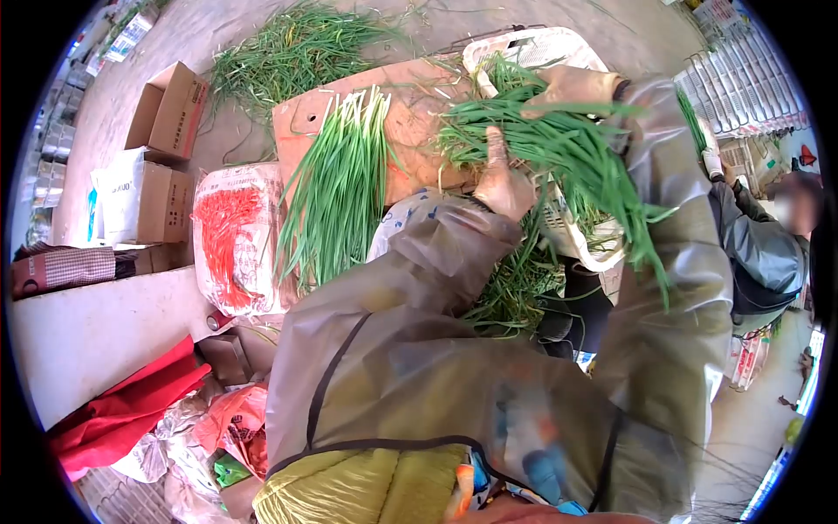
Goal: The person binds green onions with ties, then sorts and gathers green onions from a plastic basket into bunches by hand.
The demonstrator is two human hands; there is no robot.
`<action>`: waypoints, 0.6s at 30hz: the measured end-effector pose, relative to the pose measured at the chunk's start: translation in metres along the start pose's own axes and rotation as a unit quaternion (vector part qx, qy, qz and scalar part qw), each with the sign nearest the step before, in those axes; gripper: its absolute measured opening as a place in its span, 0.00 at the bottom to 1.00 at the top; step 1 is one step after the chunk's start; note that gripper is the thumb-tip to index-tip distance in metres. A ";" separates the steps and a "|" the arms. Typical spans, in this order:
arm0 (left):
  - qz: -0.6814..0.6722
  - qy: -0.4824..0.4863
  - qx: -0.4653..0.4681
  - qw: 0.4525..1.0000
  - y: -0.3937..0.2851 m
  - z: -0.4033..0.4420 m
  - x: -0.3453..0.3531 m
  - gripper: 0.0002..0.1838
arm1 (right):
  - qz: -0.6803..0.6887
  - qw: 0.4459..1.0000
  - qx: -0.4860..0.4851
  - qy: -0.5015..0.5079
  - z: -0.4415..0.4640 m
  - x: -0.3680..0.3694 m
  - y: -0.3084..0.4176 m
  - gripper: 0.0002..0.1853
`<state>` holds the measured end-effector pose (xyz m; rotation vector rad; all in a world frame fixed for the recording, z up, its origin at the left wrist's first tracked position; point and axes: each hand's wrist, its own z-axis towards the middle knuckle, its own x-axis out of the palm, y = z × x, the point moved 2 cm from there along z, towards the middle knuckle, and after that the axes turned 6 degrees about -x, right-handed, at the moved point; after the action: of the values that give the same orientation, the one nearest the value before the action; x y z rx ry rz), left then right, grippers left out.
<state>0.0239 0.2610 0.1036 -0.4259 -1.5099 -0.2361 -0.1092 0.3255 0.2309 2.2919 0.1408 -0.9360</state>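
My right hand [572, 89], in a pale glove, is closed over a bunch of green garlic chives [572, 144], whose long leaves hang down to the right. Against the lower left of the same bunch is my left hand [506, 185]. Its thumb lies across the leaves and its other fingers are mostly hidden. Beneath the bunch stands a white plastic basket [602, 260] with more chives in it. To the left, a neat pile of chives [340, 179] with pale stem ends at the top rests on a brown board [410, 122].
Loose greens [301, 52] lie on the floor beyond the board. Red ties [229, 229] sit on a white sack [271, 196] at the left, near cardboard boxes [166, 205]. A co-worker [759, 244] is at the far right, near stacked baskets [746, 83].
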 end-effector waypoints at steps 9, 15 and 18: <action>0.053 -0.074 -0.105 0.990 -0.011 -0.051 -0.033 0.29 | -0.179 0.966 -0.029 -0.182 -0.107 0.187 0.044 0.25; 0.218 0.010 -0.158 0.963 -0.039 -0.069 -0.007 0.36 | 0.285 0.857 -0.203 -0.379 -0.176 0.220 0.026 0.33; 0.254 -0.003 -0.269 0.929 -0.086 -0.090 0.002 0.42 | 0.514 0.731 -0.116 -0.433 -0.207 0.236 -0.015 0.20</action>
<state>0.0708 0.1468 0.1159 -1.2371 -1.2745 -0.2334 0.1823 0.4296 0.1779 1.1245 -1.2079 -1.1065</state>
